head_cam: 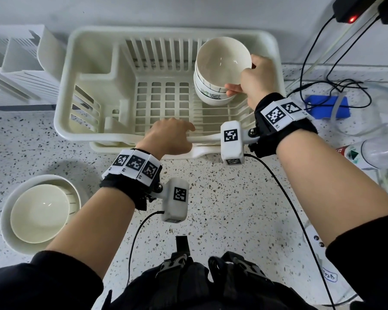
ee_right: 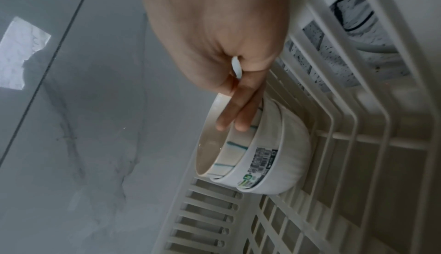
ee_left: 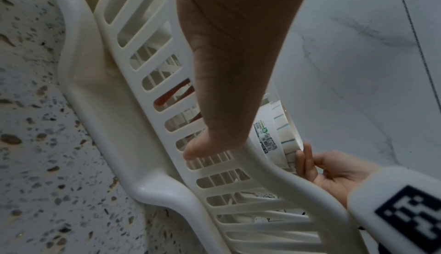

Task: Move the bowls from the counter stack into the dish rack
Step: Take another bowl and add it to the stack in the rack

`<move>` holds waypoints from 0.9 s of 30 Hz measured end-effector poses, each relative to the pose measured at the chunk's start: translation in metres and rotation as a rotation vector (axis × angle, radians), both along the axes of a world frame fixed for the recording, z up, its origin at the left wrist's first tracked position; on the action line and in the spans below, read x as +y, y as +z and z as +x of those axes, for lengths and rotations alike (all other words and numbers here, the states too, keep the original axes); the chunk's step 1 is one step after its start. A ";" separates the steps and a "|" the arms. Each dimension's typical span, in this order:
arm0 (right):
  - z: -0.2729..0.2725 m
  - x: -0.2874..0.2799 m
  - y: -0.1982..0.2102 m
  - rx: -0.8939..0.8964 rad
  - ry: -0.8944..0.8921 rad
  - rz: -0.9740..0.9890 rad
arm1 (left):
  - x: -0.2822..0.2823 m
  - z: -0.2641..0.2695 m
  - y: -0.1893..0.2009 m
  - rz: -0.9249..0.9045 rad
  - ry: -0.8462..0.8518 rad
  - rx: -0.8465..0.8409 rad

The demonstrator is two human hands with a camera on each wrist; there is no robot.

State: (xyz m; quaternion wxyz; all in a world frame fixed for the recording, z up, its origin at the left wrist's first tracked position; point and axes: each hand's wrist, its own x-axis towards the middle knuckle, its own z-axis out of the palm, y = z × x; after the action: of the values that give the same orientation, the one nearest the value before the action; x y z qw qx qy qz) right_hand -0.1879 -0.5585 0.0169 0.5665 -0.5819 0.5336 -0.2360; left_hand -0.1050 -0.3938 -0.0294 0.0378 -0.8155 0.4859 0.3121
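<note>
Nearest on the speckled table (head_cam: 222, 209), at the left, two nested cream bowls (head_cam: 39, 213) remain as the counter stack; only the head view shows them. Beyond them the left hand (head_cam: 169, 137) rests on the near rim of the cream plastic dish rack (head_cam: 94, 90). The left wrist view adds that its thumb (ee_left: 214, 107) lies down the outside of the slotted near wall, while fingers show red through the slots, curled over the rim, so the hand grips the rack.

Farther in, at the rack's right side, three nested white bowls stand tilted on edge, mouths facing left and toward the viewer. The right hand (head_cam: 255, 77) pinches the rim of the top bowl (head_cam: 222, 61): the thumb side is inside the rim in the head view, and the right wrist view shows two fingers (ee_right: 238, 111) laid along its outer wall, over blue-green stripes. The middle bowl (ee_right: 262, 163) carries a barcode sticker with a green mark; its print is too small to read. The outermost bowl (ee_right: 293, 154) leans against the rack's ribs.

Right of the rack lie black cables (head_cam: 336, 86) and a blue block (head_cam: 327, 107).
</note>
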 end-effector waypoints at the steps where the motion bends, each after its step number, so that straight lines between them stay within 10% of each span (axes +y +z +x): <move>1: 0.000 0.000 0.000 -0.006 -0.001 0.009 | 0.000 0.000 0.000 0.001 -0.001 -0.003; 27: -0.014 0.006 0.006 0.057 0.113 0.016 | 0.015 -0.008 0.014 -0.127 0.024 -0.038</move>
State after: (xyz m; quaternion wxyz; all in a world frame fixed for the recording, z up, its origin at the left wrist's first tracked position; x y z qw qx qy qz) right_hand -0.2022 -0.5526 0.0230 0.5681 -0.6129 0.5180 -0.1827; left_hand -0.1130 -0.3787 -0.0153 -0.0086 -0.8278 0.4941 0.2656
